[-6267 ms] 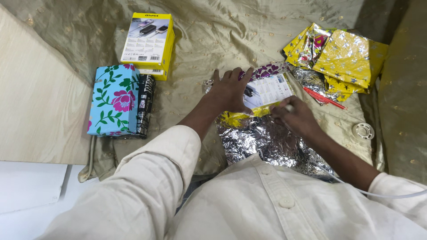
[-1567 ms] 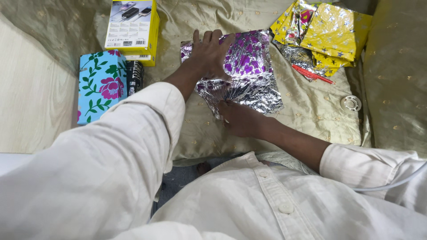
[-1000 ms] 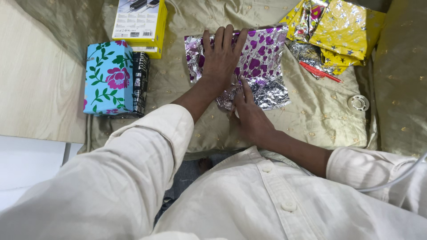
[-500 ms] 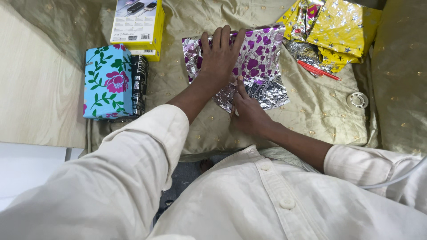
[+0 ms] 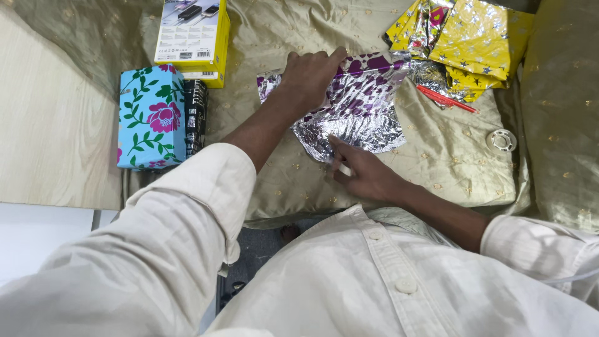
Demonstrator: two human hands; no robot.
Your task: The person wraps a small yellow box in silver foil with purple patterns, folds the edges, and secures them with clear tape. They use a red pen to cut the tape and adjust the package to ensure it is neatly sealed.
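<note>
Gripping foil-wrapped parcel [image 5: 359, 93] w/ left hand [image 5: 309, 78]; right hand [image 5: 362, 175] pinches its near edge.

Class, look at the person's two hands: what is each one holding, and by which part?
The left hand presses the parcel at its top left edge. The right hand touches the foil's silver near flap; a small white piece sits in its fingers.

A floral blue wrapped box [image 5: 150, 117] lies at the left with a black patterned box [image 5: 196, 116] touching its side (a yellow carton [image 5: 192, 32] sits just beyond them). Yellow starred wrapping sheets [image 5: 475, 43] are heaped at the upper right, red sticks [image 5: 446, 99] at their edge, and a tape roll [image 5: 500, 140] rests apart on the olive cloth [image 5: 437, 156].
</note>
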